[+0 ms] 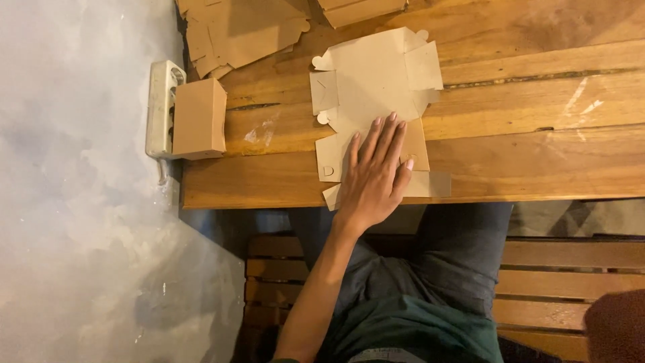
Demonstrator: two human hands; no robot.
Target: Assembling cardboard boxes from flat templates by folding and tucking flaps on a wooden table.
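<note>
Brown cardboard box blank (373,87) lies unfolded near the wooden table (537,161) edge; your left hand (376,175) presses flat on its lower flaps, fingers spread, grasping nothing, likely pinning it. Right hand out of view. Folded box (199,117) sits left by a white power strip (161,107); more blanks (235,30) stacked behind.

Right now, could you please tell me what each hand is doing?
Left hand: open, flat on the cardboard sheet, holding nothing.
Right hand: not in view.

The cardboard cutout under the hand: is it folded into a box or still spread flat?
Spread flat. The cardboard cutout lies unfolded on the wooden table, flaps out, with the left hand pressing on it.
</note>
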